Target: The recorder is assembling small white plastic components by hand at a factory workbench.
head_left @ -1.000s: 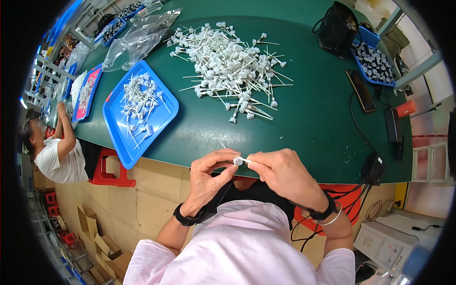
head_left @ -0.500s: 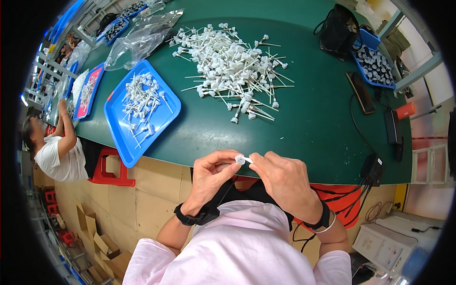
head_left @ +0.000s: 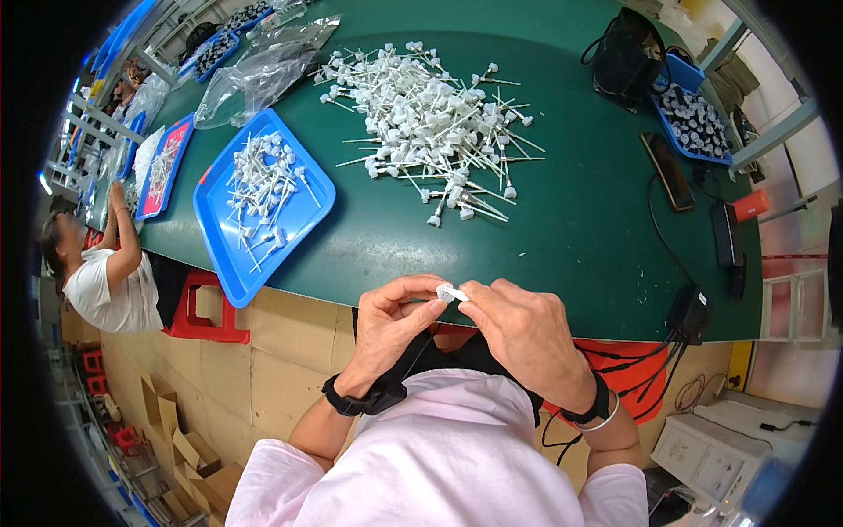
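Observation:
My left hand [head_left: 393,318] pinches the white head of a small plastic piece [head_left: 446,293] between thumb and forefinger. On its other side, my right hand [head_left: 525,327] is closed on the narrow white end; the fingers hide the rest. Both hands meet just off the table's near edge, in front of my body. Beyond them on the green table [head_left: 395,250] lies a big heap of white plastic pieces [head_left: 439,123] with wide heads and thin stems, like spray pumps with tubes. Left of my hands, a blue tray [head_left: 235,272] holds several similar pieces.
A clear plastic bag [head_left: 250,88] lies behind the blue tray. To the right are a black bag [head_left: 625,66], a phone [head_left: 667,171], a tray of small parts [head_left: 694,119] and a black box with cables [head_left: 688,314]. A co-worker [head_left: 110,277] sits at left, near a red stool [head_left: 206,312].
The hands stay almost in place, still holding the white piece. It shows a slight shift between the fingertips. The heap and trays look the same.

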Demonstrator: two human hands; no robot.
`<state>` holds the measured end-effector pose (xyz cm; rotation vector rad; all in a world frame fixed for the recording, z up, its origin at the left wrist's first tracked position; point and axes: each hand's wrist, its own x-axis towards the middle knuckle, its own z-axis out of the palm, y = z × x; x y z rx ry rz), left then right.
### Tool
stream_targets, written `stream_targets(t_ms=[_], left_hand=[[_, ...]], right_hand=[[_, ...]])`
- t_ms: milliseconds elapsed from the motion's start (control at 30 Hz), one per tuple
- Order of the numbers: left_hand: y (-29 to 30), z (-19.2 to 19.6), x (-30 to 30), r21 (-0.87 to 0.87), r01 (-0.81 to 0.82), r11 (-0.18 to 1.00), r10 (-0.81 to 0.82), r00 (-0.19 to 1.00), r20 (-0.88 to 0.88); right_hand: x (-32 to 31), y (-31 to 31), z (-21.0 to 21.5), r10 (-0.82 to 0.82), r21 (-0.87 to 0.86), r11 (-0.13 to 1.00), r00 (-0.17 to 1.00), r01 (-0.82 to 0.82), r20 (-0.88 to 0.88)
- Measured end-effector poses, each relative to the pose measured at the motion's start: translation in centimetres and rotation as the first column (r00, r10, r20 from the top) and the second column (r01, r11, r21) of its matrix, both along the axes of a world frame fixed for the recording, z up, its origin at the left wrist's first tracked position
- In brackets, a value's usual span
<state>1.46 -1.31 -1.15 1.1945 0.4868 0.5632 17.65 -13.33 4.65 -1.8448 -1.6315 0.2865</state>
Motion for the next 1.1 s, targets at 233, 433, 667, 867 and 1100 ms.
stream_targets(t_ms=[233, 433, 667, 867, 1100], left_hand=[[-0.04, 0.04, 0.03, 0.003, 0.004, 1.0, -0.004, 1.0, -0.014], [-0.04, 0.06, 0.04, 0.008, 0.007, 1.0, -0.007, 1.0, -0.027], [-0.13, 0.09, 0.02, 0.022, 0.004, 1.0, -0.004, 1.0, -0.031], [-0.05, 0.3, 0.03, 0.07, 0.003, 0.998, 0.0, 0.999, -0.043], [0.0, 0.38, -0.17, 0.042, -0.001, 0.999, 0.004, 0.998, -0.066]], right_hand=[[0.14, -0.04, 0.06, 0.009, -0.017, 1.0, 1.0, -0.009, 0.007], [0.17, -0.06, -0.07, 0.017, -0.006, 1.0, 1.0, -0.017, 0.01], [0.22, -0.08, -0.18, 0.024, -0.011, 1.0, 1.0, -0.024, 0.009], [0.34, 0.02, -0.18, 0.035, -0.011, 0.999, 0.999, -0.036, -0.04], [0.33, 0.1, -0.16, 0.036, -0.02, 0.999, 0.997, -0.037, -0.069]])
